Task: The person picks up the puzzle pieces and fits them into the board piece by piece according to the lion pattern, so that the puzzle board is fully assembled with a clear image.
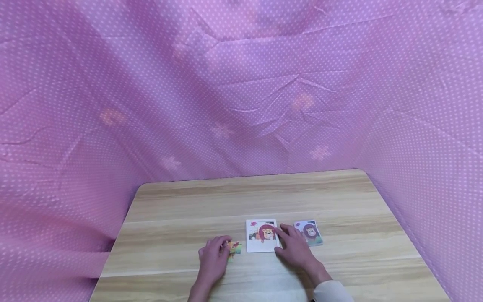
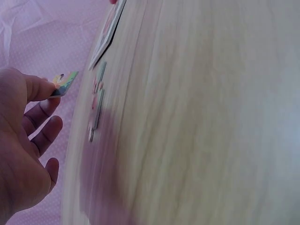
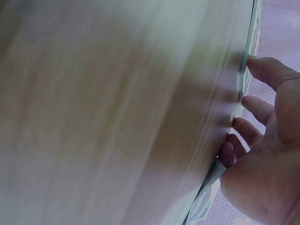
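A white-framed puzzle board [image 1: 260, 247] lies near the middle of the table, with a partly assembled lion picture inside it. My right hand [image 1: 297, 251] rests at the board's right edge, thumb and fingertips touching it in the right wrist view. Left of the board, my left hand [image 1: 213, 261] pinches a small colourful puzzle piece [image 2: 64, 86] between thumb and fingers, raised off the table. Loose puzzle pieces [image 1: 237, 248] lie beside that hand; the left wrist view shows several pieces [image 2: 99, 108] edge-on.
A lion picture card [image 1: 314, 237] lies just right of my right hand. The wood-grain table [image 1: 181, 205] has rounded far corners. Pink dotted cloth [image 1: 241, 138] hangs behind and on both sides.
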Motion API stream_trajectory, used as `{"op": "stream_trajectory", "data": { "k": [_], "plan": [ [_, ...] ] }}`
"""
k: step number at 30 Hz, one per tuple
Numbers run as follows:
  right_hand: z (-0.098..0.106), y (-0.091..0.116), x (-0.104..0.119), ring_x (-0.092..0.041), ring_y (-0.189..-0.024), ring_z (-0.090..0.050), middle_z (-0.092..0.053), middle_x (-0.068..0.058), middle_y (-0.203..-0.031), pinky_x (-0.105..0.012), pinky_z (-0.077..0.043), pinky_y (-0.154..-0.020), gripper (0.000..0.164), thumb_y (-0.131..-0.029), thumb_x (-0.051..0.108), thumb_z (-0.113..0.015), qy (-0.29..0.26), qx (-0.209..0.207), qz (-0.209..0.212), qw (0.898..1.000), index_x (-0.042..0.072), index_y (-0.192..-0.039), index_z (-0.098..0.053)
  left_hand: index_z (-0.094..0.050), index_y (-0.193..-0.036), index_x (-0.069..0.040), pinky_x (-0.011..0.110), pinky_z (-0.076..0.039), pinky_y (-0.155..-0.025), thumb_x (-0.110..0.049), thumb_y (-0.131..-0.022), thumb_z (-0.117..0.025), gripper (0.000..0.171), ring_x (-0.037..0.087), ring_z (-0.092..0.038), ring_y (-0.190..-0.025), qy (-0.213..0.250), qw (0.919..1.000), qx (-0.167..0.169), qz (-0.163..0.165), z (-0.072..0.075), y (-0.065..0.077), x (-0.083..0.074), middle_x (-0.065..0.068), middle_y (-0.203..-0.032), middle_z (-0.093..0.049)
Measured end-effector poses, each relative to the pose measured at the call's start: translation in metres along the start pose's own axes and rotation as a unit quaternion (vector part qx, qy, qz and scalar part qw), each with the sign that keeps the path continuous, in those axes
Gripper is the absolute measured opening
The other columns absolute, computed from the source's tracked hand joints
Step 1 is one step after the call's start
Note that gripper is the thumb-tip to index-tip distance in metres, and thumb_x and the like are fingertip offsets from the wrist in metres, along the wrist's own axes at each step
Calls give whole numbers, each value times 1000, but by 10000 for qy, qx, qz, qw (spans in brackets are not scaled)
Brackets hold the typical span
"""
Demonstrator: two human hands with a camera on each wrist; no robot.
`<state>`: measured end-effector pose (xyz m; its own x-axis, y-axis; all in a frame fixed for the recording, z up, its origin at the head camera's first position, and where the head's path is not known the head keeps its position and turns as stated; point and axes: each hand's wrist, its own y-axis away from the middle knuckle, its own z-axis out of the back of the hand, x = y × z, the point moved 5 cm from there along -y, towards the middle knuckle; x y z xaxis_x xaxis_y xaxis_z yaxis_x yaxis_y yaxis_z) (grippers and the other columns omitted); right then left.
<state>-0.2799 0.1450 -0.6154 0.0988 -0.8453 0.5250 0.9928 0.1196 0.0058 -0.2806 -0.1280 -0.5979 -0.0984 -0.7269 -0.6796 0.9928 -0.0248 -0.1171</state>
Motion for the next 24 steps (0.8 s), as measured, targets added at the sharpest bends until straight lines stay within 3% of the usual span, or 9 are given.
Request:
{"op": "stream_trajectory", "data": {
  "k": [10, 24],
  "plan": [
    [-1, 1, -3, -36, -138, -36, -39, -12, -151, -57, -25, -113, 65, -82, 37, -71, -2, -7, 15, 10000, 18, -140, -51, -67, -111, -29, 43, -27, -90, -25, -86, -68, 25, 5, -49, -87, 125, 9994, 251, -179, -20, -3, -17, -22, -86, -60],
    [0, 4, -6, -36, -138, -36, -41, -13, -150, -57, -25, -112, 65, -81, 36, -72, 27, -28, 88, 10000, 17, -140, -51, -68, -110, -32, 44, -27, -91, -30, -86, -69, 25, 4, -49, -87, 106, 9987, 390, -318, -37, -3, -31, -24, -87, -62]
  ]
}}
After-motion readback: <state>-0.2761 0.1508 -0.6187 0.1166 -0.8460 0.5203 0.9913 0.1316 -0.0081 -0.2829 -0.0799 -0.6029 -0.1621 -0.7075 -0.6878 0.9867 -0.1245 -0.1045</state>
